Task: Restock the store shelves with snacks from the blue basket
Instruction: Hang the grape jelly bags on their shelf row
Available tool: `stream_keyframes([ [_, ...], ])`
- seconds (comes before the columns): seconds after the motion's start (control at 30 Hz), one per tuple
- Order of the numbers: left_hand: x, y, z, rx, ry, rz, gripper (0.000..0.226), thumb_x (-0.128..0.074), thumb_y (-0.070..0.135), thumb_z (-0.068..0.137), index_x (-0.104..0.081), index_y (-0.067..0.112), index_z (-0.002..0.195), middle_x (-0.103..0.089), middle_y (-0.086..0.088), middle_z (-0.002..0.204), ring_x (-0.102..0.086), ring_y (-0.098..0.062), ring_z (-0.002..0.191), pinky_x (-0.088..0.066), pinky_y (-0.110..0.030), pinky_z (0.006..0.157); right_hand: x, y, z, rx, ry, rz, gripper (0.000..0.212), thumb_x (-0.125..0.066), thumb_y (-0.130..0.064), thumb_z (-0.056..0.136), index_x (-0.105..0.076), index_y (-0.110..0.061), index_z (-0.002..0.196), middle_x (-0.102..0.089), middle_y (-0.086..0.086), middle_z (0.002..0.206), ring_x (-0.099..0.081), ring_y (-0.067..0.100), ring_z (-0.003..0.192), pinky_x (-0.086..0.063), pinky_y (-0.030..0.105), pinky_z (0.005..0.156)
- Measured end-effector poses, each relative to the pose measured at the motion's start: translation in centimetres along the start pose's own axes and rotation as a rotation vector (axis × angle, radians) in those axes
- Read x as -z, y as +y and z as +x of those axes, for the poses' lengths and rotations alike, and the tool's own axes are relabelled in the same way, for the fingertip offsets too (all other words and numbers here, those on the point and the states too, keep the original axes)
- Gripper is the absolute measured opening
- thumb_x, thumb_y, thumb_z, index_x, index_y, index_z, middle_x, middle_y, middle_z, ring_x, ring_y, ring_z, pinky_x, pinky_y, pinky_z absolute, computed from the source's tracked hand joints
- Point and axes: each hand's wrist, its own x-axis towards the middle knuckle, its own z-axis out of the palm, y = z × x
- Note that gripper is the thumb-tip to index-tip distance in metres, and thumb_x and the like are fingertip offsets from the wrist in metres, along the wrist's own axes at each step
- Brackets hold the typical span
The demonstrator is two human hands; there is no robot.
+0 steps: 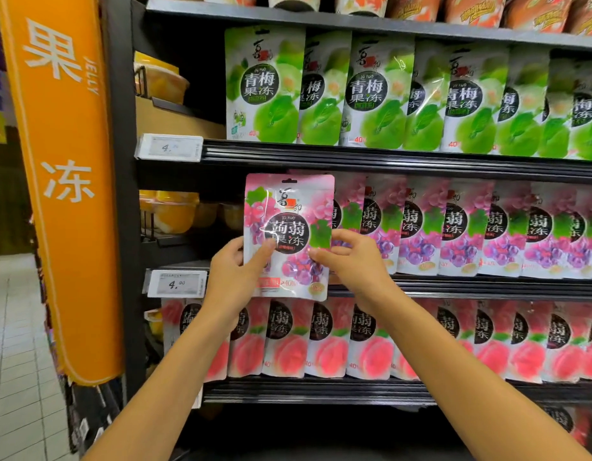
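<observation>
A pink grape jelly pouch [288, 224] is held upright in front of the left end of the middle shelf [454, 284]. My left hand [236, 272] pinches its lower left edge, thumb on the front. My right hand [349, 261] pinches its lower right side. Behind and to the right stands a row of matching grape jelly pouches [470, 231]. The blue basket is out of view.
Green plum jelly pouches [371, 91] fill the shelf above, peach jelly pouches [354, 341] the shelf below. Yellow fruit cups [174, 211] sit in the left bay. An orange jelly sign [61, 181] hangs at the left. Price tags [176, 283] clip onto the shelf rails.
</observation>
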Motion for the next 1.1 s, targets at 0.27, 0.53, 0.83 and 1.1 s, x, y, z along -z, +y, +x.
stream_keyframes([
  [0.27, 1.5, 0.6, -0.2, -0.070, 0.056, 0.130, 0.047, -0.069, 0.040, 0.088, -0.050, 0.029, 0.131, -0.057, 0.020, 0.117, -0.063, 0.003, 0.102, -0.050, -0.012, 0.071, -0.7, 0.2, 1.1, -0.134, 0.129, 0.165, 0.014, -0.075, -0.007, 0.084, -0.071, -0.020, 0.086, -0.073, -0.004, 0.069, -0.062, 0.005, 0.052, -0.053, 0.025, 0.052],
  [0.53, 0.0, -0.5, -1.5, -0.365, -0.080, 0.546, 0.036, -0.063, 0.023, 0.092, -0.058, 0.027, 0.127, -0.046, 0.010, 0.135, -0.041, -0.005, 0.129, -0.029, -0.010, 0.103, -2.6, -0.2, 2.7, -0.065, 0.262, 0.111, 0.023, -0.075, -0.005, 0.085, -0.076, -0.021, 0.102, -0.071, -0.006, 0.069, -0.070, 0.011, 0.070, -0.060, 0.036, 0.074],
  [0.83, -1.4, -1.3, -0.4, -0.269, -0.123, 0.622, 0.048, -0.054, 0.025, 0.098, -0.043, 0.031, 0.145, -0.027, 0.004, 0.160, -0.022, -0.011, 0.147, -0.021, -0.024, 0.112, -3.2, 0.1, 3.2, 0.010, 0.282, -0.022, 0.038, -0.070, -0.011, 0.090, -0.059, -0.016, 0.127, -0.072, 0.002, 0.090, -0.069, 0.010, 0.083, -0.058, 0.027, 0.076],
  [1.1, -1.5, -2.3, -1.7, -0.199, -0.181, 0.692, 0.059, -0.050, 0.035, 0.099, -0.027, 0.029, 0.154, -0.009, 0.008, 0.164, -0.010, -0.016, 0.151, -0.018, -0.033, 0.118, -0.9, 0.7, 1.8, 0.060, 0.259, -0.414, 0.025, -0.063, -0.001, 0.084, -0.072, -0.008, 0.107, -0.074, 0.012, 0.074, -0.072, 0.027, 0.067, -0.062, 0.039, 0.064],
])
